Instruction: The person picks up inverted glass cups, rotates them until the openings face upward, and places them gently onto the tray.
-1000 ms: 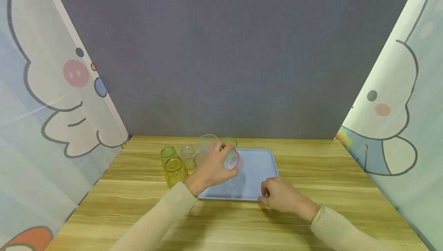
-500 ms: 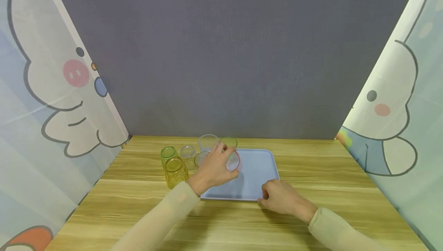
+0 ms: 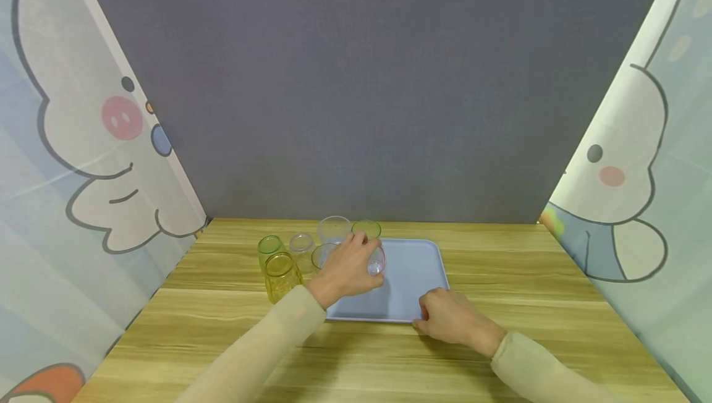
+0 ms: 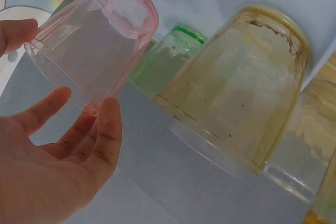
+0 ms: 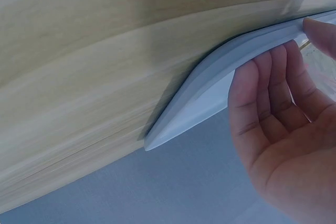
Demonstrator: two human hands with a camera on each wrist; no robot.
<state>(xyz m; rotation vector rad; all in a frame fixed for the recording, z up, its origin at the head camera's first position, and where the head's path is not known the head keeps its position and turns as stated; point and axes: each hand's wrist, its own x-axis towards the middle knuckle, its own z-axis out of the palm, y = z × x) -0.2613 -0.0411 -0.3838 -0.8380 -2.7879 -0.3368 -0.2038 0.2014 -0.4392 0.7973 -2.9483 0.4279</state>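
My left hand [image 3: 364,258] grips a clear cup with a pink rim [image 3: 377,262], tilted on its side just above the far left part of a light blue tray [image 3: 414,279]. In the left wrist view the pink cup [image 4: 97,45] lies between the thumb and the curled fingers [image 4: 102,129]. My right hand [image 3: 439,313] rests at the tray's near right corner. In the right wrist view its straight fingers [image 5: 268,103] lie along the tray rim [image 5: 210,85].
Several cups stand left of the tray: a green one [image 3: 269,246], a yellow one [image 3: 281,274], a small clear one [image 3: 301,245], a taller clear one [image 3: 334,229] and a green one [image 3: 367,228] at the back. A grey backdrop and cartoon curtains enclose the wooden table [image 3: 556,304].
My left hand has shifted a little to the right and down, turning the pink cup over the tray. My right hand has stayed at the tray's corner.
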